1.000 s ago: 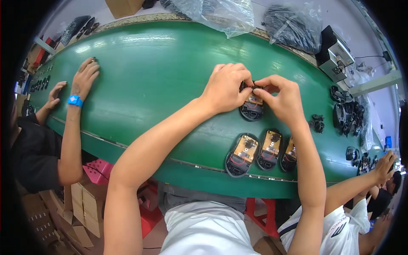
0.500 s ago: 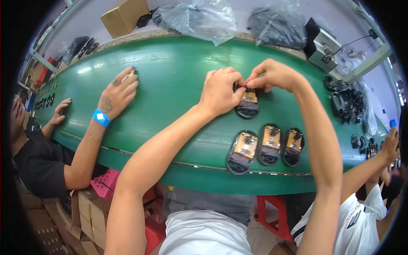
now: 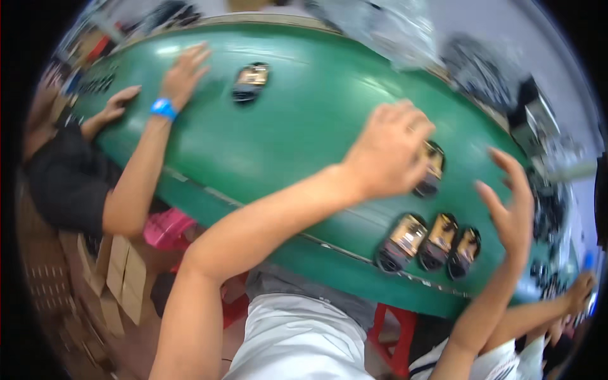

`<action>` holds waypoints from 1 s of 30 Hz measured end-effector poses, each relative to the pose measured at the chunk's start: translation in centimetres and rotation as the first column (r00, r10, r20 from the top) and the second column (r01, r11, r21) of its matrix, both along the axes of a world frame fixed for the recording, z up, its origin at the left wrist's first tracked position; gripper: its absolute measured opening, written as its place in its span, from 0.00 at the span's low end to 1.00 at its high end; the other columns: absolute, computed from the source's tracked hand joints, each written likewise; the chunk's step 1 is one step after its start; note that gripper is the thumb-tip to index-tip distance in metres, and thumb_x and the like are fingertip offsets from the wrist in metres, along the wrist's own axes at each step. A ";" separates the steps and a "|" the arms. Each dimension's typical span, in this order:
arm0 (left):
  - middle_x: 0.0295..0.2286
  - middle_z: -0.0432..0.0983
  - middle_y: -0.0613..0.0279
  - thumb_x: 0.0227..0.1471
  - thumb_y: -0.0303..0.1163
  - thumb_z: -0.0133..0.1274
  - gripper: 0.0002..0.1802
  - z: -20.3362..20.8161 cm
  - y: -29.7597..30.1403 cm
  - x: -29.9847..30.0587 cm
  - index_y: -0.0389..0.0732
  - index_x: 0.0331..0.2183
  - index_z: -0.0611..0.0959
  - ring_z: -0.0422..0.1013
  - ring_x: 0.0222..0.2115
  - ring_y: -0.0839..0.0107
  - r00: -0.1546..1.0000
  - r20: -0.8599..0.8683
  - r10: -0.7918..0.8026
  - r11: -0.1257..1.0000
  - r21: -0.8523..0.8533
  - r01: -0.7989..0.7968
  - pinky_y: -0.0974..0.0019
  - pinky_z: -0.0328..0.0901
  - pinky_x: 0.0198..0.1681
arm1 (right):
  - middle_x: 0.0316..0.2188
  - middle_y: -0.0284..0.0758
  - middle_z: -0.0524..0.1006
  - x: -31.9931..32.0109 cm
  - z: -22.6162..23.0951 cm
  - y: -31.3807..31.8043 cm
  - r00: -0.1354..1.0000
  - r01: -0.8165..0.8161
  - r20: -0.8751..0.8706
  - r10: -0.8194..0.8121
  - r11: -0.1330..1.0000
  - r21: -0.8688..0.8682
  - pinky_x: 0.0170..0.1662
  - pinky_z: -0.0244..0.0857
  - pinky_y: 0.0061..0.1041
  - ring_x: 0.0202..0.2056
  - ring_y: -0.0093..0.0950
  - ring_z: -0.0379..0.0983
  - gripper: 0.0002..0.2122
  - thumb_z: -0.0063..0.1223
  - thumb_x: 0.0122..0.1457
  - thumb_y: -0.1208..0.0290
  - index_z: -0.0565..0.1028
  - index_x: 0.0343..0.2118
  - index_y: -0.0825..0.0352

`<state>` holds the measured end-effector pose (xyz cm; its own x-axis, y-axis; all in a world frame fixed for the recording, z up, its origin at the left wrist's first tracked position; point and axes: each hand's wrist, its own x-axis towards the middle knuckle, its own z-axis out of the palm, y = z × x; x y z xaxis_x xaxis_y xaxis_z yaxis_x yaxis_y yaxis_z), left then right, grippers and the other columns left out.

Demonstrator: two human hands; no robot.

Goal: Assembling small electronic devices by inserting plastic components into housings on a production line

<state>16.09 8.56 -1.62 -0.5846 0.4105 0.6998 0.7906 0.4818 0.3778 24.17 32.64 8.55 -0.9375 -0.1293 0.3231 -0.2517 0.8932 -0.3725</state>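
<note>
My left hand [image 3: 392, 152], somewhat blurred, bends around the left side of an opened black computer mouse [image 3: 432, 168] on the green work surface [image 3: 304, 136], thumb and fingers at its edge. A tan circuit board shows inside the mouse; the hand hides part of it. Apart from it on the right, my right hand [image 3: 512, 206] is raised and open, thumb and fingers spread, with nothing in it. Three similar opened mice, a left one [image 3: 403, 242], a middle one [image 3: 439, 242] and a right one [image 3: 465, 253], lie side by side near the front edge.
Another opened mouse [image 3: 251, 83] lies farther left, near a co-worker's hand [image 3: 182, 73] with a blue wristband [image 3: 163, 109]. Clear plastic bags [image 3: 386, 28] sit along the back edge. Dark parts [image 3: 546, 206] are heaped at the right, and another person's arm [image 3: 538, 316] reaches in there.
My right hand has left the mouse, moved right and opened. My left hand stays by it. The co-worker's hand has withdrawn from a mouse now lying uncovered. The view has shifted and tilted.
</note>
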 end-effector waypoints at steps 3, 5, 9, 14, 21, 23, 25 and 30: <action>0.51 0.70 0.49 0.49 0.33 0.59 0.23 0.1 -2.6 2.1 0.40 0.49 0.78 0.62 0.58 0.44 0.999 0.035 0.008 0.997 -0.073 -0.005 0.44 0.56 0.61 | 0.61 0.41 0.70 1.9 -1.8 10.4 0.984 0.157 -0.069 -0.164 0.983 -0.095 0.65 0.55 0.34 0.62 0.35 0.64 0.28 0.61 0.60 0.65 0.68 0.62 0.66; 0.53 0.68 0.48 0.51 0.33 0.57 0.23 -0.8 -3.4 2.4 0.41 0.50 0.76 0.61 0.59 0.44 0.992 0.116 0.040 0.995 -0.092 -0.030 0.46 0.57 0.61 | 0.63 0.42 0.67 3.3 -4.9 14.9 0.963 0.268 -0.031 -0.267 0.960 0.086 0.67 0.52 0.34 0.64 0.36 0.60 0.29 0.60 0.61 0.63 0.66 0.63 0.67; 0.55 0.67 0.48 0.52 0.37 0.59 0.29 -1.4 -3.2 2.4 0.41 0.54 0.73 0.62 0.58 0.45 0.999 0.050 0.009 0.991 -0.132 -0.002 0.47 0.58 0.60 | 0.62 0.46 0.66 4.1 -8.9 13.0 0.920 0.380 0.044 -0.390 0.914 0.141 0.68 0.50 0.38 0.64 0.42 0.59 0.30 0.61 0.59 0.61 0.67 0.63 0.68; 0.58 0.64 0.49 0.52 0.41 0.60 0.38 -2.1 -3.4 3.1 0.42 0.61 0.68 0.62 0.58 0.47 0.998 0.065 0.026 0.964 -0.266 -0.008 0.47 0.59 0.59 | 0.59 0.46 0.68 2.4 -10.3 12.3 0.949 0.306 -0.137 -0.283 0.931 0.197 0.64 0.54 0.40 0.60 0.45 0.63 0.27 0.59 0.61 0.62 0.68 0.62 0.63; 0.59 0.63 0.47 0.51 0.41 0.61 0.41 -2.4 -3.0 3.9 0.40 0.63 0.66 0.61 0.58 0.45 0.992 0.112 0.063 0.963 -0.267 -0.031 0.45 0.59 0.59 | 0.40 0.43 0.74 1.9 -10.8 12.0 0.917 0.363 -0.212 -0.337 0.926 0.101 0.48 0.67 0.36 0.43 0.41 0.73 0.10 0.53 0.64 0.71 0.75 0.44 0.71; 0.56 0.66 0.47 0.51 0.39 0.60 0.40 -1.8 -4.5 4.9 0.38 0.62 0.67 0.63 0.57 0.47 0.990 0.066 0.126 0.969 -0.224 -0.108 0.48 0.60 0.58 | 0.37 0.42 0.75 1.7 -10.8 11.4 0.917 0.376 -0.206 -0.342 0.913 0.157 0.45 0.68 0.35 0.40 0.39 0.74 0.10 0.52 0.65 0.69 0.75 0.42 0.71; 0.50 0.72 0.49 0.50 0.34 0.60 0.36 0.4 -6.1 7.3 0.36 0.60 0.70 0.67 0.52 0.51 0.989 0.102 0.107 0.994 -0.011 -0.106 0.52 0.63 0.54 | 0.36 0.42 0.75 2.1 -10.5 11.6 0.921 0.374 -0.196 -0.335 0.903 0.212 0.44 0.68 0.34 0.40 0.38 0.74 0.10 0.52 0.66 0.68 0.75 0.42 0.71; 0.33 0.80 0.54 0.47 0.22 0.54 0.26 -1.8 -15.9 19.8 0.35 0.51 0.80 0.74 0.28 0.61 0.860 0.232 0.454 0.747 0.427 -0.510 0.63 0.69 0.36 | 0.34 0.44 0.78 2.3 -11.3 13.5 0.894 0.408 -0.245 -0.376 0.908 0.095 0.41 0.68 0.36 0.36 0.39 0.75 0.12 0.52 0.66 0.64 0.75 0.40 0.71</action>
<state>35.94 -7.32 -3.44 -0.6973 -0.2986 0.6516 0.4425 0.5358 0.7191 26.42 46.15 -2.73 -0.8302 0.1757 0.5291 0.0703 0.9744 -0.2133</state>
